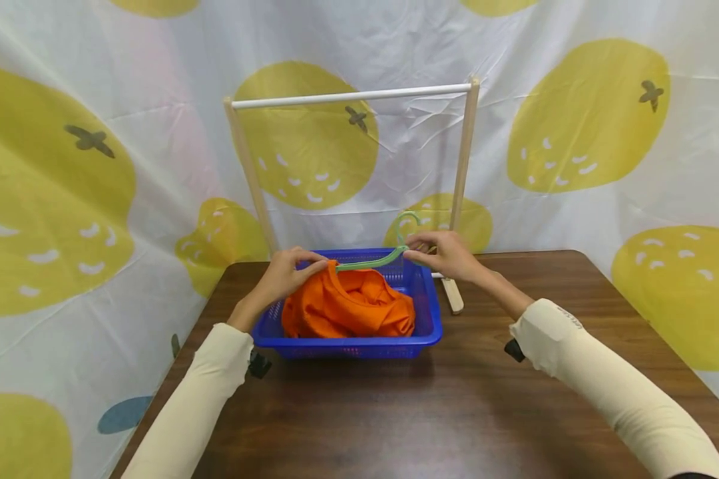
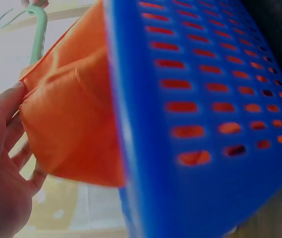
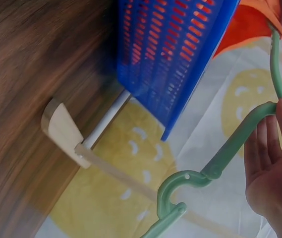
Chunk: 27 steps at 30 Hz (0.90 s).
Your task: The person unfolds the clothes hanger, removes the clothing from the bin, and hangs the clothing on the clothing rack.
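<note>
An orange shirt (image 1: 365, 313) lies bunched in a blue plastic basket (image 1: 347, 343), its curved neckline edge lifted at the left. My left hand (image 1: 287, 271) pinches that edge between thumb and fingers, seen closely in the left wrist view, where the orange cloth (image 2: 76, 119) drapes over the basket's rim. One end of a green hanger (image 1: 371, 263) goes into the neck opening beside those fingertips. With thumb and fingers my right hand (image 1: 446, 254) grips the hanger near its middle, below the hook. The hanger's hook part (image 3: 173, 188) hangs free in the right wrist view.
Behind the basket stands a rack with a white top rod (image 1: 347, 97), wooden posts (image 1: 464, 146) and a wooden foot (image 1: 453, 296) at the right. All of it is on a brown wooden table (image 1: 359, 412). A fruit-patterned curtain (image 1: 563, 219) hangs behind.
</note>
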{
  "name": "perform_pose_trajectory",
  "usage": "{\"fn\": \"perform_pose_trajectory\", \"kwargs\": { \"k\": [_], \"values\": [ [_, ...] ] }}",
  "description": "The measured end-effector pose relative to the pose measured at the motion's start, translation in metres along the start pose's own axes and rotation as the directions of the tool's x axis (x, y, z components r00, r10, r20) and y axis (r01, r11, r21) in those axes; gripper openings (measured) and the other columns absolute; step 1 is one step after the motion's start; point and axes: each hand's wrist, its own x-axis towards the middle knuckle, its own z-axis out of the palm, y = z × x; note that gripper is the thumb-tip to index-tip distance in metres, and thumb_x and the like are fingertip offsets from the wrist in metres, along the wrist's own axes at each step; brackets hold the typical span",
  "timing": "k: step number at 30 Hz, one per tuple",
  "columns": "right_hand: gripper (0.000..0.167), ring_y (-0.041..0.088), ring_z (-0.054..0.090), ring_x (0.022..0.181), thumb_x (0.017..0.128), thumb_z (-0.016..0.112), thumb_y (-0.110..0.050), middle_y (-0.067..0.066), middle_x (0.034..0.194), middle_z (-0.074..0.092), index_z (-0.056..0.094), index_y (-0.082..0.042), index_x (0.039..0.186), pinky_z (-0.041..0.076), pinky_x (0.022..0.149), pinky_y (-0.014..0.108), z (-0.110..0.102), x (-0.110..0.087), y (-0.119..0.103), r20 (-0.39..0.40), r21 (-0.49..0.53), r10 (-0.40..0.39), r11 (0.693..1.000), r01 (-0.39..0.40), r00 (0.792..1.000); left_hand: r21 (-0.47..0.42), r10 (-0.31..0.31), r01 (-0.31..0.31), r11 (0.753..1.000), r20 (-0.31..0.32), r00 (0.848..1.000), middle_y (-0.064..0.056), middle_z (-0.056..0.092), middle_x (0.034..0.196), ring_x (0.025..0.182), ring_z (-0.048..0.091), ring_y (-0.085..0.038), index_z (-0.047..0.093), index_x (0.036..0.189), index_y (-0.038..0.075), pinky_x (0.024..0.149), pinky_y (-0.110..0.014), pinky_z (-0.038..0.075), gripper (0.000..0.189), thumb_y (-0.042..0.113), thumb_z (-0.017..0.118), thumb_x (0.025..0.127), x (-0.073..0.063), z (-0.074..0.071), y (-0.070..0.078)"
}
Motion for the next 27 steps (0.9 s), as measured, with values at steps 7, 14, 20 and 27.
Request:
{"fn": "perform_pose_trajectory", "kwargs": {
  "k": [7, 14, 20, 27],
  "values": [
    [0.019, 0.017, 0.074, 0.076, 0.091, 0.083, -0.017, 0.004, 0.09, 0.079, 0.08, -0.007, 0.106, 0.056, 0.065, 0.027, 0.013, 0.01, -0.014, 0.016, 0.024, 0.003, 1.0, -0.004, 1.0, -0.001, 0.058, -0.058, 0.998, -0.014, 0.998, -0.009, 0.078, 0.099, 0.095, 0.068, -0.026, 0.084, 0.105, 0.009, 0.083, -0.048, 0.056, 0.018, 0.023, 0.077, 0.097, 0.011, 0.004, 0.011],
    [0.022, 0.018, 0.074, 0.076, 0.092, 0.082, -0.02, 0.006, 0.093, 0.079, 0.08, -0.007, 0.108, 0.057, 0.065, 0.03, 0.028, 0.021, -0.03, 0.007, 0.033, 0.025, 0.999, -0.026, 1.0, -0.005, 0.113, -0.113, 0.994, 0.014, 0.994, -0.007, 0.078, 0.096, 0.094, 0.068, -0.024, 0.084, 0.101, 0.008, 0.084, -0.045, 0.055, 0.014, 0.02, 0.077, 0.096, 0.024, 0.011, 0.025],
    [0.022, 0.019, 0.075, 0.078, 0.093, 0.08, -0.022, 0.006, 0.096, 0.08, 0.08, -0.008, 0.11, 0.056, 0.065, 0.032, 0.037, 0.026, -0.036, -0.011, 0.038, 0.067, 0.997, -0.067, 0.998, 0.04, 0.113, -0.114, 0.993, 0.029, 0.993, -0.004, 0.077, 0.096, 0.095, 0.067, -0.023, 0.084, 0.103, 0.01, 0.086, -0.041, 0.054, 0.017, 0.023, 0.076, 0.097, 0.032, 0.013, 0.029],
    [0.022, 0.023, 0.074, 0.078, 0.094, 0.079, -0.013, 0.013, 0.097, 0.078, 0.076, 0.0, 0.112, 0.058, 0.068, 0.032, 0.032, 0.023, -0.028, -0.038, 0.105, 0.104, 0.989, -0.1, 0.994, 0.081, 0.058, -0.054, 0.995, -0.048, 0.997, -0.011, 0.073, 0.104, 0.106, 0.061, -0.03, 0.082, 0.112, 0.008, 0.093, -0.047, 0.049, 0.028, 0.026, 0.083, 0.091, 0.025, -0.014, 0.022]
  ]
}}
